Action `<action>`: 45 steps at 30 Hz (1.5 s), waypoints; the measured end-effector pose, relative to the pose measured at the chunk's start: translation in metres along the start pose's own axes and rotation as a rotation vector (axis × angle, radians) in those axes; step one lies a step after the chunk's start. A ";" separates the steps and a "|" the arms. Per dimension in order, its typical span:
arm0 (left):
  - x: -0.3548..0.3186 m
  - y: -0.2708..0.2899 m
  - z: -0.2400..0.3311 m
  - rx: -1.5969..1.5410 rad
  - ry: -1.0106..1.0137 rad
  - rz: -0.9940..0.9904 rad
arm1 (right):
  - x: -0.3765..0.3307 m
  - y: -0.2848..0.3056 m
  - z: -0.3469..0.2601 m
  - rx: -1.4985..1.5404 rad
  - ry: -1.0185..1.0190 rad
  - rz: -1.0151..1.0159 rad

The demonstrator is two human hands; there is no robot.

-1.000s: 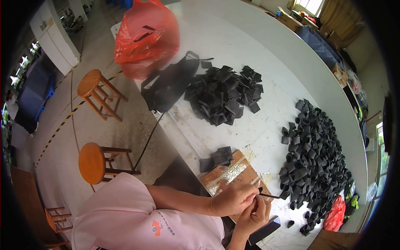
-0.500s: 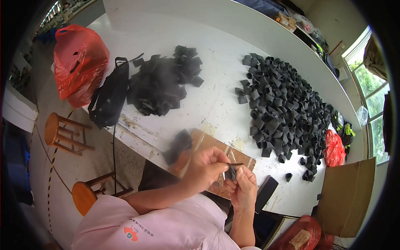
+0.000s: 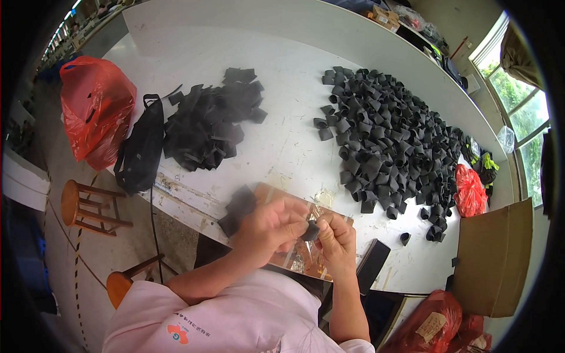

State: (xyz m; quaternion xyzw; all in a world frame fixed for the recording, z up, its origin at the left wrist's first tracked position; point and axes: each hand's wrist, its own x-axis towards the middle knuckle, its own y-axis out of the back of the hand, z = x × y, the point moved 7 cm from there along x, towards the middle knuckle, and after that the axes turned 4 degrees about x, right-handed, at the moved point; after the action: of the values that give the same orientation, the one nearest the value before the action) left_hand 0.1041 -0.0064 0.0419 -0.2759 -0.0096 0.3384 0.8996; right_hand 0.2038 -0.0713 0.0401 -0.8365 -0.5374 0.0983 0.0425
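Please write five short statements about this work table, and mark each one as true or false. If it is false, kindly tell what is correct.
1. A small black fabric piece is between the left hand and the right hand. True.
2. The larger pile of curled black pieces lies on the right part of the white table. True.
3. The hands are above this larger pile. False: they are above taped brown cardboard.
4. Two wooden stools stand to the right of the table. False: they stand to its left.
5. The black bag lies between the smaller black pile and the window. False: it lies between that pile and the large red plastic bag.
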 end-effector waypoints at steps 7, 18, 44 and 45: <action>-0.009 -0.025 0.051 0.887 -0.686 -0.039 | -0.030 -0.008 -0.056 -0.612 0.653 0.237; -0.002 0.013 0.017 -0.116 -0.335 0.011 | -0.028 -0.013 -0.062 -0.597 0.542 0.185; -0.005 0.021 0.031 0.468 -0.425 0.046 | -0.015 -0.011 -0.044 -0.470 0.438 0.086; -0.006 0.019 0.033 0.519 -0.460 0.051 | -0.016 -0.009 -0.041 -0.463 0.458 0.097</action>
State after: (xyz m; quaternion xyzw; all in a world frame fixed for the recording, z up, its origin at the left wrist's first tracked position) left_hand 0.0817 0.0176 0.0612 0.0452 -0.1190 0.4054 0.9052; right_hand 0.1977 -0.0808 0.0835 -0.8490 -0.4813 -0.2154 -0.0336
